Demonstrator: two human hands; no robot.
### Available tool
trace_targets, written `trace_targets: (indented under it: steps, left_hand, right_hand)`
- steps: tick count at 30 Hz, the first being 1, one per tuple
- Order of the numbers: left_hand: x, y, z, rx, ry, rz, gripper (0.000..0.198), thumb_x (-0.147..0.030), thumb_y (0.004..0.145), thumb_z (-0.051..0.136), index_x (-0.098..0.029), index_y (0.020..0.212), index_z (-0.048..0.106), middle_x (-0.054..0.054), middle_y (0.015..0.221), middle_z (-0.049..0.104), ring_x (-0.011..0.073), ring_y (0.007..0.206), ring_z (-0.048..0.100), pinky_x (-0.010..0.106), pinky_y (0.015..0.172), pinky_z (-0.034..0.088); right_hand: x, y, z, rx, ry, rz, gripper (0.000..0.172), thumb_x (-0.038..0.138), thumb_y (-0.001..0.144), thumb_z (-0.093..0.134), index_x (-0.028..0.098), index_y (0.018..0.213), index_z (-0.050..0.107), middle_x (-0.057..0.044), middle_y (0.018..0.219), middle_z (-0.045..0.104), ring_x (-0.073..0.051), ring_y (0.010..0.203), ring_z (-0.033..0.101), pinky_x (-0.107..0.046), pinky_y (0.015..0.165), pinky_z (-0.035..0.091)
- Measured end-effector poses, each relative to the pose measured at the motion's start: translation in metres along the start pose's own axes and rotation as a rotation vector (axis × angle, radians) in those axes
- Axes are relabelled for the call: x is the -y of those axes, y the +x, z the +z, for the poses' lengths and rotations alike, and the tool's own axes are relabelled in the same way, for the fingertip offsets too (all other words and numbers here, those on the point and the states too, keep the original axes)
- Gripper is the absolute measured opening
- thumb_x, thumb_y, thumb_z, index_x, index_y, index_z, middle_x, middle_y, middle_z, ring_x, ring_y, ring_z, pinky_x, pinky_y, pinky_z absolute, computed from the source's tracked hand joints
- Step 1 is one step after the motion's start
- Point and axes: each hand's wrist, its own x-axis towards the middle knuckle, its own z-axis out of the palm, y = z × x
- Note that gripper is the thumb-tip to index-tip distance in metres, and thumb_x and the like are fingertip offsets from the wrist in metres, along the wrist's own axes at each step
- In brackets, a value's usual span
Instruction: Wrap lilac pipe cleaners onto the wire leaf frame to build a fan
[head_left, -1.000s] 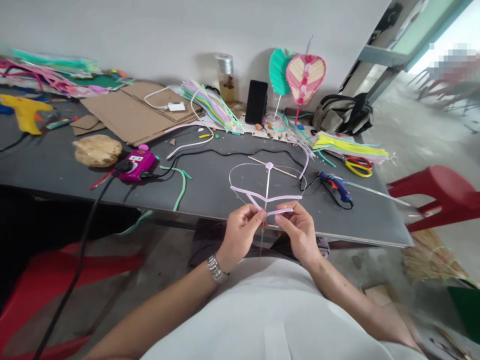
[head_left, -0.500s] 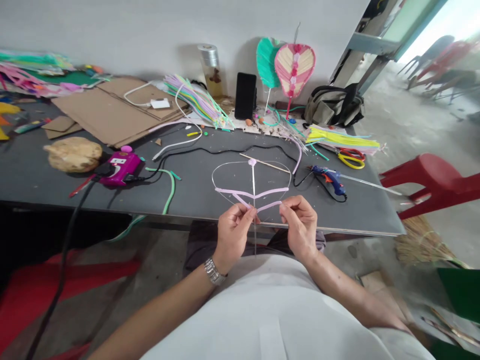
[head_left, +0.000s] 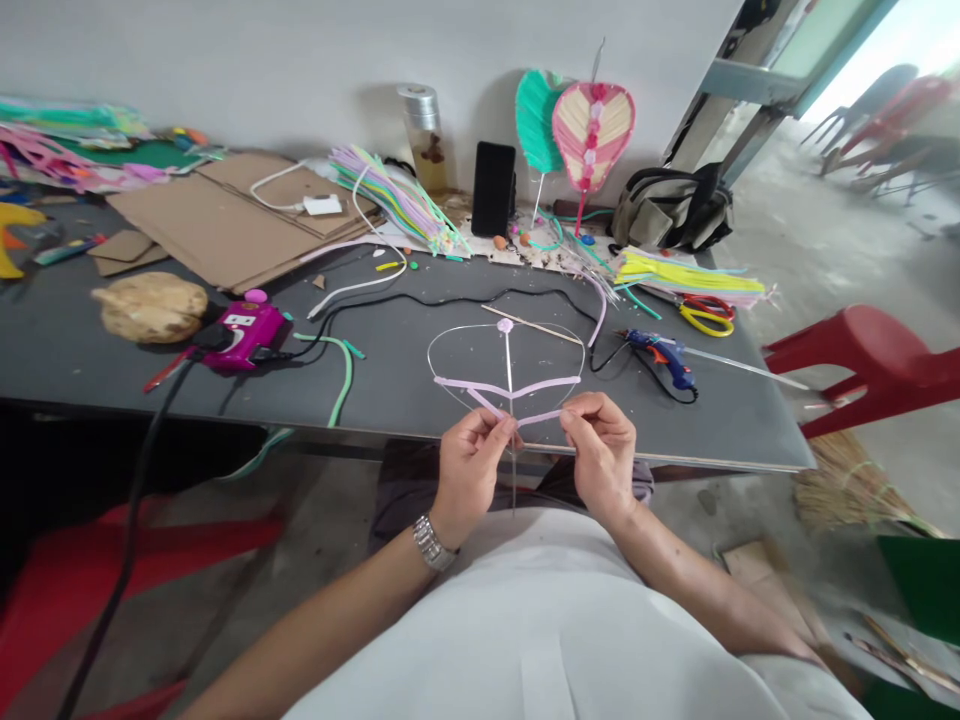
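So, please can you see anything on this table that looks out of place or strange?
A thick black cable leaves the magenta power socket, passes over the table's front edge and hangs loose downward out of view. It looks odd because it dangles where a leg could perhaps catch it.

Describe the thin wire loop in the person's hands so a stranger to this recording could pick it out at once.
At the front edge of the dark grey worktable, the person's left hand and right hand hold a thin wire loop by its lilac pipe cleaner. Unlike the filled pink-and-cream heart shape by the wall, the loop stands open.
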Motion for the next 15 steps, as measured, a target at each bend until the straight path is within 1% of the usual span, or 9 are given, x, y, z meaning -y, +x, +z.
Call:
trace_targets:
  steps: [5,9,15]
  left_hand:
    - [0.0016,-0.0006,0.0008,0.023,-0.058,-0.046,0.031,-0.045,0.085,0.073,-0.018,0.072,0.063,-0.001,0.066,0.063,0.0135,0.064,0.059,0.027,0.068,0.050]
    - [0.0015,-0.0008,-0.0002,0.026,-0.033,-0.044,0.032,-0.046,0.085,0.074,-0.018,0.071,0.064,0.000,0.065,0.063,0.0140,0.064,0.059,0.027,0.067,0.050]
    - [0.0014,-0.0013,-0.0017,0.026,-0.014,-0.044,0.030,-0.044,0.085,0.073,-0.018,0.073,0.065,0.001,0.065,0.065,0.0142,0.064,0.060,0.028,0.067,0.049]
  right_hand:
    - [-0.0015,0.0004,0.0011,-0.011,0.037,0.035,0.016,0.024,0.084,0.073,0.021,0.072,0.062,0.004,0.067,0.055,-0.011,0.058,0.038,-0.027,0.056,0.030]
    - [-0.0012,0.0016,0.0017,-0.012,-0.006,0.029,0.018,0.028,0.084,0.073,0.022,0.071,0.061,0.004,0.066,0.054,-0.011,0.058,0.039,-0.028,0.056,0.031]
    - [-0.0035,0.0028,0.0008,-0.008,0.030,0.048,0.019,0.029,0.085,0.075,0.021,0.073,0.063,0.004,0.066,0.054,-0.011,0.059,0.038,-0.027,0.057,0.030]
